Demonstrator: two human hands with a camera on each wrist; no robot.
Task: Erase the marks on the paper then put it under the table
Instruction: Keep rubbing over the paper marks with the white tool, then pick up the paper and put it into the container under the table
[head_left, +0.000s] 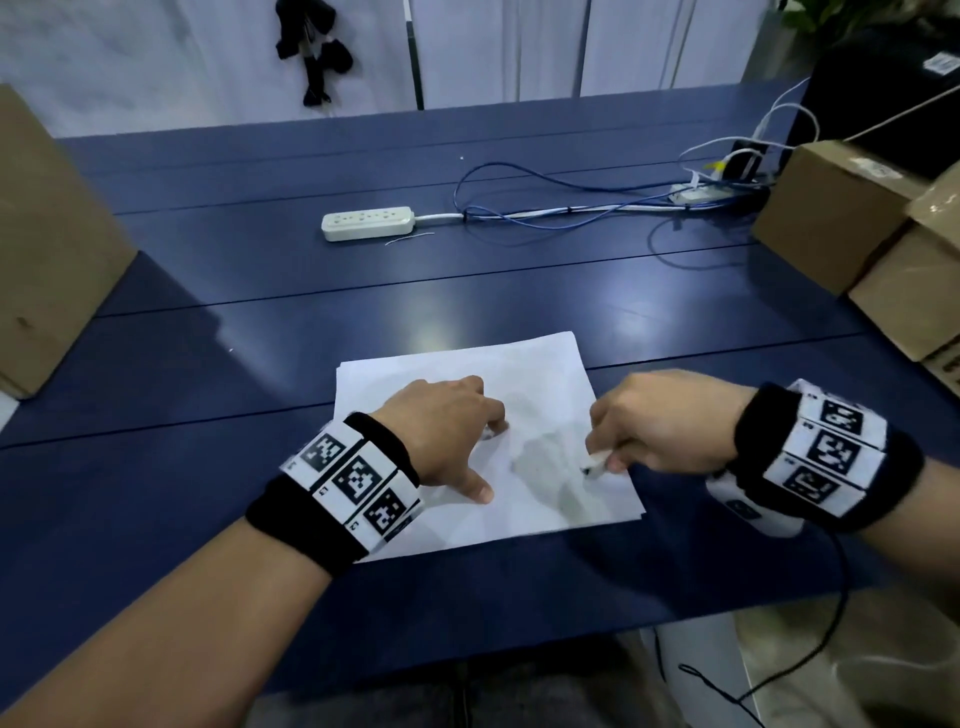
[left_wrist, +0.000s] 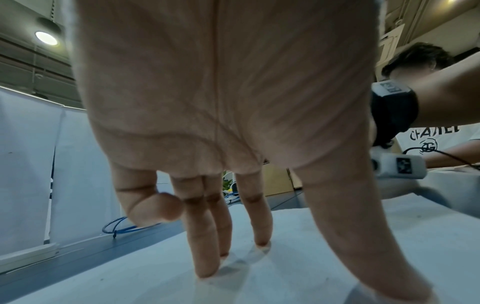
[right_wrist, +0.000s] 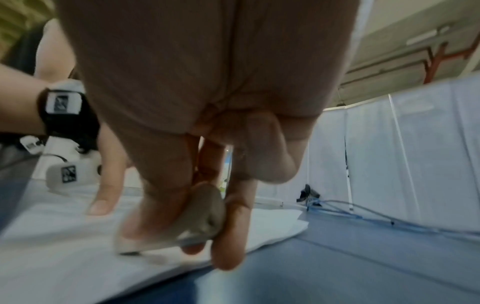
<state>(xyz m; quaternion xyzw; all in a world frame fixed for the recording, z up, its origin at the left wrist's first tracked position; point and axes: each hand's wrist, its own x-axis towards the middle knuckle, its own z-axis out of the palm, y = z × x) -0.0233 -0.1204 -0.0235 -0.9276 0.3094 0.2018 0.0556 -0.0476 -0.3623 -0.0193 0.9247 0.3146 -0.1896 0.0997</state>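
A white sheet of paper (head_left: 467, 364) lies on the blue table (head_left: 260, 270) near its front edge. My left hand (head_left: 447, 431) rests on the paper's left half, with straight fingertips (left_wrist: 207, 267) and thumb pressing it flat. My right hand (head_left: 644, 426) is over the paper's right part and pinches a small whitish eraser (head_left: 595, 463) between thumb and fingers. The eraser (right_wrist: 200, 218) has a dirty tip that touches the paper (right_wrist: 64, 246). Faint grey smudges show on the sheet between the hands.
A white power strip (head_left: 368, 223) with blue and white cables (head_left: 545, 202) lies behind the paper. Cardboard boxes stand at the left edge (head_left: 47, 249) and at the right (head_left: 852, 218). A black cable (head_left: 810, 649) hangs from my right wrist over the table's front edge.
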